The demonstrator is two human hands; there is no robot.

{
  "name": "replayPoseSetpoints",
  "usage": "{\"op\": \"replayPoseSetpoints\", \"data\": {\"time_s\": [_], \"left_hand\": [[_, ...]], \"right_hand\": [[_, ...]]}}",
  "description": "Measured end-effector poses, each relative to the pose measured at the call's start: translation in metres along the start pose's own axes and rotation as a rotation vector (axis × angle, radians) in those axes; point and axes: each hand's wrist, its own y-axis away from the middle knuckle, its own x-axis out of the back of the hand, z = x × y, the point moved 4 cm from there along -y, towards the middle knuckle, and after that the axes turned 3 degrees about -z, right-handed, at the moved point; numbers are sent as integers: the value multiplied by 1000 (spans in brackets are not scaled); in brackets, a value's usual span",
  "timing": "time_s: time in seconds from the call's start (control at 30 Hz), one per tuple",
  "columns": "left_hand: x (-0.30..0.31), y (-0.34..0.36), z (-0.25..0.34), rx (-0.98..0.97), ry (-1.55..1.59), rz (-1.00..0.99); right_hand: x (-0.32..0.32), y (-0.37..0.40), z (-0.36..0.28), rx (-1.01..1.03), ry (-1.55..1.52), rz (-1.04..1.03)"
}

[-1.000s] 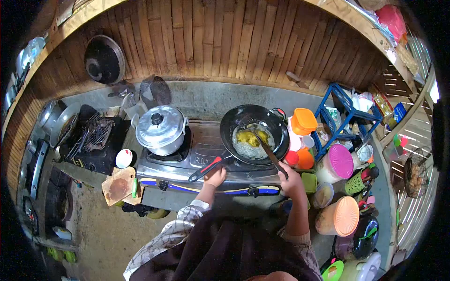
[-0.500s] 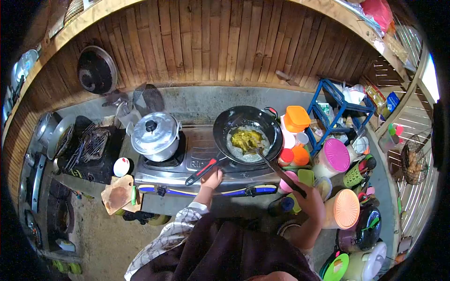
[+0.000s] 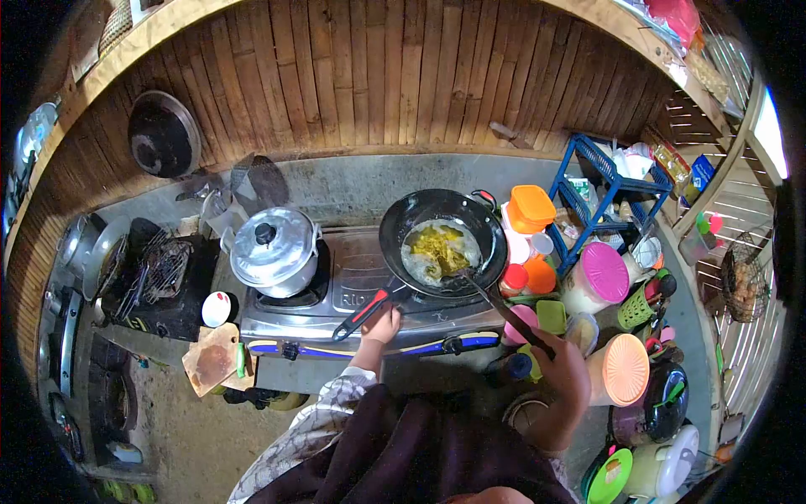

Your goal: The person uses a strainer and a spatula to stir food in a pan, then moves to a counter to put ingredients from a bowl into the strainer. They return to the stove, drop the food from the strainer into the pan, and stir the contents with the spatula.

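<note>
On the stove's right side, a black wok [image 3: 401, 214] holds yellow food in bubbling oil. Its red and black handle [image 3: 361, 315] points toward me and left. My left hand [image 3: 382, 328] is closed at the underside of this handle, close to the wok, its fingertips partly hidden. In my right hand [image 3: 562, 365] is the dark handle of a spatula [image 3: 508, 312], fingers wrapped round it. The spatula slants down to the left, and its blade dips into the oil at the wok's near right side, beside the yellow food.
A lidded aluminium pot [image 3: 273, 248] stands on the left burner. A wooden board [image 3: 211, 361] with a green-handled knife [image 3: 240, 359] lies left of the stove. Plastic containers, including a pink-lidded tub [image 3: 604, 273], crowd the right, before a blue rack [image 3: 579, 189].
The spatula blade has shifted slightly and the yellow food has spread a little toward the near left of the wok. The view has tilted slightly. Both hands keep their places.
</note>
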Motion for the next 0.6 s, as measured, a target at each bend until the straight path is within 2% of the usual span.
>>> {"op": "replayPoseSetpoints", "data": {"time_s": [0.17,0.23,0.3,0.37,0.43,0.47,0.53,0.6], "left_hand": [[7,2,4,49,25,-27],[6,1,2,69,23,-35],[6,0,3,-9,18,44],[3,-1,1,2,9,20],[2,0,0,12,1,-7],[1,0,-1,11,10,-15],[0,1,-1,11,19,-23],[-2,0,-2,43,27,-45]], "right_hand": [[-20,-20,6,-33,28,-18],[-32,-31,17,92,12,77],[-47,-41,25,148,-18,108],[-61,-54,34,204,-46,139],[-69,-62,30,336,103,211],[-70,-65,30,336,104,211],[-76,-73,14,151,-94,8],[-87,-81,18,170,-188,40]]}}
